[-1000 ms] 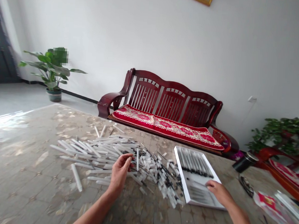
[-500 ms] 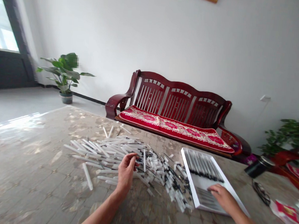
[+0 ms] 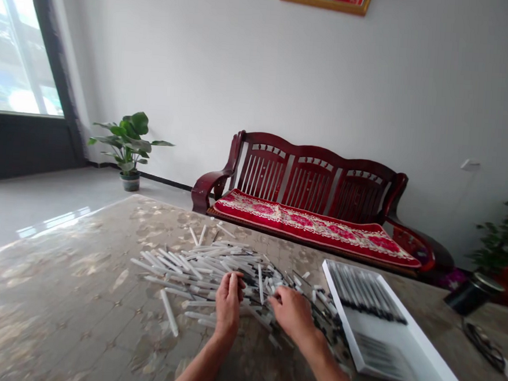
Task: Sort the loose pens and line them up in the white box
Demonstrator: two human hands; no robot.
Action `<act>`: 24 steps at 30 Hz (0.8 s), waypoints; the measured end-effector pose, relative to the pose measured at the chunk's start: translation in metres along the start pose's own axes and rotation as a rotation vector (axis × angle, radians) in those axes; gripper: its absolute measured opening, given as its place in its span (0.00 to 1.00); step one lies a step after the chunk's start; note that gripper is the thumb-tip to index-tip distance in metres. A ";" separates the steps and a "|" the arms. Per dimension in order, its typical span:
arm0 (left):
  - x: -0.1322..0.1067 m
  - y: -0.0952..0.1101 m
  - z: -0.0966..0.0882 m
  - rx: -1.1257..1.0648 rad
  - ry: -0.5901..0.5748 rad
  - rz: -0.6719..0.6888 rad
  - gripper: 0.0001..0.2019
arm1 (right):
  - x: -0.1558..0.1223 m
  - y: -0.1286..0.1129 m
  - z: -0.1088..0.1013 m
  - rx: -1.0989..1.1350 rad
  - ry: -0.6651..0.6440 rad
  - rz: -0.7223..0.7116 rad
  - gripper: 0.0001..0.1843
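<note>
Clear-white pen barrels lie in a loose pile on the patterned table, with small clear caps and thin black parts on its right side. My left hand is over the pile's near edge, thumb and fingers pinched together; what they hold, if anything, is hidden. Just to its right, my right hand reaches among the caps with its fingers curled closed, their tips too small to read. Between the hands, one barrel lies on the pile. Rows of pens with black ends fill the far part of a white box; more lie blurred nearer.
The tablecloth spreads to the left. Right of the box are a dark cylindrical container and eyeglasses. Behind the table stands a red wooden bench; a potted plant is on the floor at the far left.
My right hand has moved left from the white box to the caps beside my left hand. The left hand stays at the pile, still pinched. The camera view has shifted slightly.
</note>
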State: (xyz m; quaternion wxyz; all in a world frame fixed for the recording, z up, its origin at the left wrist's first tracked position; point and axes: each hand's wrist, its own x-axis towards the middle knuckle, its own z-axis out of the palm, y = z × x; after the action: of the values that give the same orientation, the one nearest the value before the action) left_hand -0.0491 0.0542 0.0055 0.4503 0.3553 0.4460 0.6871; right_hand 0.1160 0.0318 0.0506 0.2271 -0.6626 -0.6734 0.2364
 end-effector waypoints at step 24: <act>-0.005 -0.004 -0.001 0.335 -0.161 0.328 0.07 | 0.044 0.034 -0.030 -0.157 0.130 0.131 0.12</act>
State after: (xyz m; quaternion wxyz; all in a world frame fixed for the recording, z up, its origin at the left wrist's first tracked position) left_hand -0.0470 0.0502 0.0009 0.3015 0.5462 0.4528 0.6370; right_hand 0.1601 0.0770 0.0527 0.2021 -0.7348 -0.6290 0.1538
